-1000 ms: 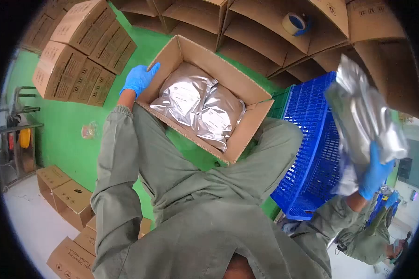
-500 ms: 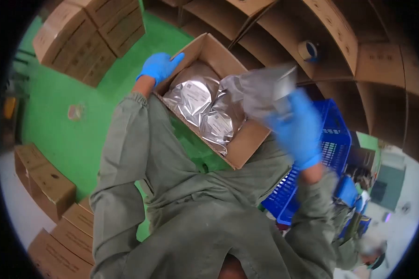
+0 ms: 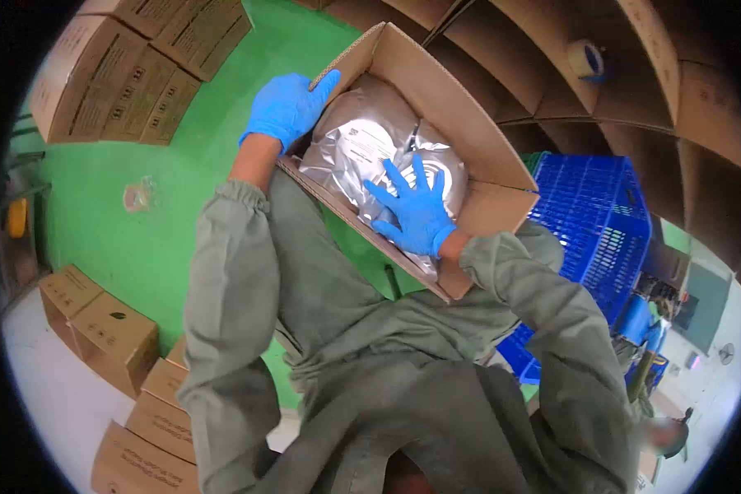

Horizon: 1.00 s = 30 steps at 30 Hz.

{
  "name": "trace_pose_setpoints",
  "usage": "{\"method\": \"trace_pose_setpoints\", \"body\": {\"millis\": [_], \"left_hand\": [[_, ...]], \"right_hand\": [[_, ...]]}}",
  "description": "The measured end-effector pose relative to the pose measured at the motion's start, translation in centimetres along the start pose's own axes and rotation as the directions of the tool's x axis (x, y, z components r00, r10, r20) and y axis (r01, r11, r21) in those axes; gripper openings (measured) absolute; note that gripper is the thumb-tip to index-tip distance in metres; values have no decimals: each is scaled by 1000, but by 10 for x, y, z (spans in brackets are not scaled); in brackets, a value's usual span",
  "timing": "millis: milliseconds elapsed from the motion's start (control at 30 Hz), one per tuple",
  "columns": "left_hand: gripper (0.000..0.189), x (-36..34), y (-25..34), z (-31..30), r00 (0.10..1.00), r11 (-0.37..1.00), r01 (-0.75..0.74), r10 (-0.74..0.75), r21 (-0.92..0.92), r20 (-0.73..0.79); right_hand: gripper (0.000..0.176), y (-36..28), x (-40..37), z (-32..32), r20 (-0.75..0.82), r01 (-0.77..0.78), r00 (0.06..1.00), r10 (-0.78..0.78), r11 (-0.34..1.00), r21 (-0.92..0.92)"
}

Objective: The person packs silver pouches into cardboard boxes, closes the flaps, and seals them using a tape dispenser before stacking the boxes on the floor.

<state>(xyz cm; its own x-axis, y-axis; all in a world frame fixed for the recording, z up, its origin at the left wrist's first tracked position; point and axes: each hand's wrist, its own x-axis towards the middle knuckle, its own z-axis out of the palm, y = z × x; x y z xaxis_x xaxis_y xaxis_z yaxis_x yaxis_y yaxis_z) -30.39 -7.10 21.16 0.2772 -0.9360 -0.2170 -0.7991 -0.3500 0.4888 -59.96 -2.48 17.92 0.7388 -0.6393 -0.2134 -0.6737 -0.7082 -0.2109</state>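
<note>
The work in hand looks, by my judgement, like pressing silver pouches down inside the carton (image 3: 461, 111). The left hand (image 3: 286, 109) is half closed over the rim at the carton's left end, so it has hold of this wall. The right hand (image 3: 420, 210) is inside the carton, palm down with the fingers spread wide; it grips nothing and rests on the right pouch (image 3: 455, 171).

To do this well, I would press with the whole palm and not with the fingertips, because the thin film may crease or be punctured. The left hand should hold the wall firmly, so that the carton does not slide.

In the carton I see at least 2 pouches, side by side: the left pouch (image 3: 362, 115) and the right 1. What lies under them I cannot tell. Just right of the carton is a blue crate (image 3: 589, 198), whose contents are not clear to me. Beyond the carton, to the right, a tape roll (image 3: 585, 60) sits in an open box.
</note>
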Motion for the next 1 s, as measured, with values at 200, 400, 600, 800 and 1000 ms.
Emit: {"method": "trace_pose_setpoints", "body": {"millis": [200, 400, 600, 800, 1000], "left_hand": [[70, 2, -3, -3, 999, 998, 49, -49, -26, 21], [68, -5, 4, 7, 996, 998, -54, 52, -23, -73], [70, -1, 1, 10, 999, 998, -46, 46, -35, -15], [63, -5, 5, 14, 995, 998, -12, 19, -67, 95], [51, 2, 20, -5, 1000, 992, -8, 8, 129, 0]], "right_hand": [[58, 10, -6, 28, 247, 168, 958, -147, 984, -65], [61, 18, 2, 24, 206, 235, 954, -217, 969, -70], [73, -27, 106, 14, -225, 76, 974, -29, 975, 207], [83, -63, 148, 35, 43, -251, 966, 253, 966, -56], [86, -56, 137, 25, -92, -202, 975, 202, 979, 11]]}}
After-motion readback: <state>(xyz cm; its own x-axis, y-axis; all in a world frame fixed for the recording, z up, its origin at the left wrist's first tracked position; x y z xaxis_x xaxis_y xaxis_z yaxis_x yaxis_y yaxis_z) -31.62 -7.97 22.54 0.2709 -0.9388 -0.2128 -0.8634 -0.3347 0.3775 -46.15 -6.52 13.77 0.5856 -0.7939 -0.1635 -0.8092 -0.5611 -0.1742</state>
